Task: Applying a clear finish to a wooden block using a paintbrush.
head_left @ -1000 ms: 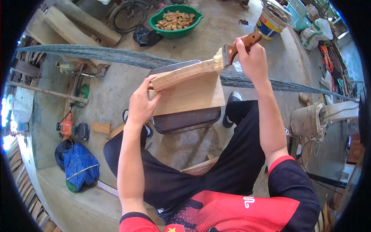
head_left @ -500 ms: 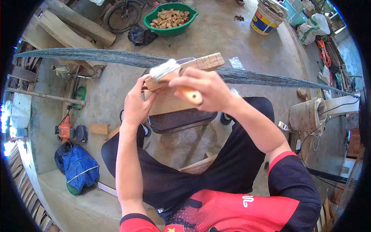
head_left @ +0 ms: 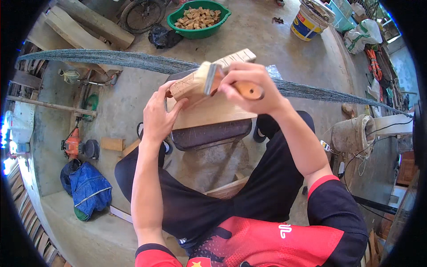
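Observation:
My left hand (head_left: pixel 159 111) grips the near left end of a long wooden block (head_left: pixel 238 58), thumb in front and fingers behind. Rows of short dark marks or slits run along the block's upper face. In my right hand (head_left: pixel 258 82) is a flat paintbrush (head_left: pixel 212 79) with a wooden handle, a metal ferrule and pale bristles. The bristles lie against the block's top, close to my left hand. Below the block, a flat light wooden board (head_left: pixel 218 112) rests on a dark, rounded support (head_left: pixel 212 137) between my legs.
A blue-grey hammock-like net (head_left: pixel 120 60) stretches across just beyond the block. Farther off stand a green basin (head_left: pixel 199 32) of small wood pieces and a paint bucket (head_left: pixel 309 22). A dirty bucket (head_left: pixel 353 133) is at right; a blue cloth bundle (head_left: pixel 91 189) lies at left.
The brush has moved right along the block and turned, so its ferrule now shows side-on. The block is tilted more, its far right end higher. My left hand keeps its hold.

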The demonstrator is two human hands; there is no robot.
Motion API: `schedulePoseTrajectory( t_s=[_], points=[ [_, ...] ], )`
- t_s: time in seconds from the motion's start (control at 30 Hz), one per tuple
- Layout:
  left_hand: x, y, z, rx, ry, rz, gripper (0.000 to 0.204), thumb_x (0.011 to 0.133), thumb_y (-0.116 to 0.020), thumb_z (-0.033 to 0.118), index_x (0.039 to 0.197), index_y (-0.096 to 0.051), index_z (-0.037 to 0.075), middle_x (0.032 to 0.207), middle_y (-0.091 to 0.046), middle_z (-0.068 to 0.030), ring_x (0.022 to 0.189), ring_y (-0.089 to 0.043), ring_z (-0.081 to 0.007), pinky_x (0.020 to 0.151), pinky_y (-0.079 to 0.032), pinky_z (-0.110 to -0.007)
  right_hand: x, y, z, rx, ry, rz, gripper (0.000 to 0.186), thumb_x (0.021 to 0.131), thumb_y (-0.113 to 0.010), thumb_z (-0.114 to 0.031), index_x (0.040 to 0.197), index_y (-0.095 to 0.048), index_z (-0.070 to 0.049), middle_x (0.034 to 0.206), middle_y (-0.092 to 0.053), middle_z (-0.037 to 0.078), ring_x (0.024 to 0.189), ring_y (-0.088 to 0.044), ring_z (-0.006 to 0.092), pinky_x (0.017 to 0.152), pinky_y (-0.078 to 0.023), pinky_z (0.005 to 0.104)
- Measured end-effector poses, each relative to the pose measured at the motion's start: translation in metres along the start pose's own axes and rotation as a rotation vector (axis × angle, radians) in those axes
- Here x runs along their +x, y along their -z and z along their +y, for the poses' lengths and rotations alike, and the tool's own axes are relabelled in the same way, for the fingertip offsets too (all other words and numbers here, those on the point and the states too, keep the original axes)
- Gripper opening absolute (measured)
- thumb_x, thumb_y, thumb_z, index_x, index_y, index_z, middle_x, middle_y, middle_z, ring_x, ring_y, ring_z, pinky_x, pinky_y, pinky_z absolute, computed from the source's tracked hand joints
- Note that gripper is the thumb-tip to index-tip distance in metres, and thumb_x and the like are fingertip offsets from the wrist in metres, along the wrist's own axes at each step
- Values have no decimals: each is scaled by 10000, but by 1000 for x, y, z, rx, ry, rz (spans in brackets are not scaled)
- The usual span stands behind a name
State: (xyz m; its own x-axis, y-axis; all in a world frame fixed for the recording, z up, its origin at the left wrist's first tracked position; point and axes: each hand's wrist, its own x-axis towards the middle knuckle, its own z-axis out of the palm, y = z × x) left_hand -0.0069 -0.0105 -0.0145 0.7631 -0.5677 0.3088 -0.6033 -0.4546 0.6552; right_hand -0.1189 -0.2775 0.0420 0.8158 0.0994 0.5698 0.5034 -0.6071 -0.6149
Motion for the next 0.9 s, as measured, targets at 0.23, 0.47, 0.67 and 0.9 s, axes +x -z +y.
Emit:
schedulePoseTrajectory(
  t_s=[0.23,0.47,0.67,0.9],
  points=[
    [-4,7,10,-156,56,48,589,994,-789,305,1514,-590,112,1104,-753,-136,967,-734,-221,887,-582,-385,-3,20,24,-16,-141,252,97,932,-744,-91,1010,-777,-45,959,-773,110,856,-743,212,776,-573,331],
    [-2,-5,-2,-425,157,59,478,1081,-687,272,1528,-597,128,1074,-731,-86,961,-683,-125,891,-572,-312,-10,-22,-3,158,2,-40,253,934,-762,-60,1187,-769,-56,1074,-791,119,941,-767,247,832,-585,333],
    [-1,-6,-2,-396,158,58,426,1102,-650,249,1505,-611,117,1038,-719,-83,939,-672,-125,888,-565,-307,-10,-17,3,182,13,-247,251,924,-759,-45,1174,-762,-59,1036,-791,107,961,-773,274,855,-593,350],
    [-2,-2,-8,-379,216,-10,421,1125,-604,223,1533,-582,119,1133,-703,-66,1047,-666,-120,937,-588,-314,-5,-21,8,188,-16,-102,233,942,-749,-46,1173,-775,-64,1024,-792,96,915,-757,281,865,-580,364]
  ],
)
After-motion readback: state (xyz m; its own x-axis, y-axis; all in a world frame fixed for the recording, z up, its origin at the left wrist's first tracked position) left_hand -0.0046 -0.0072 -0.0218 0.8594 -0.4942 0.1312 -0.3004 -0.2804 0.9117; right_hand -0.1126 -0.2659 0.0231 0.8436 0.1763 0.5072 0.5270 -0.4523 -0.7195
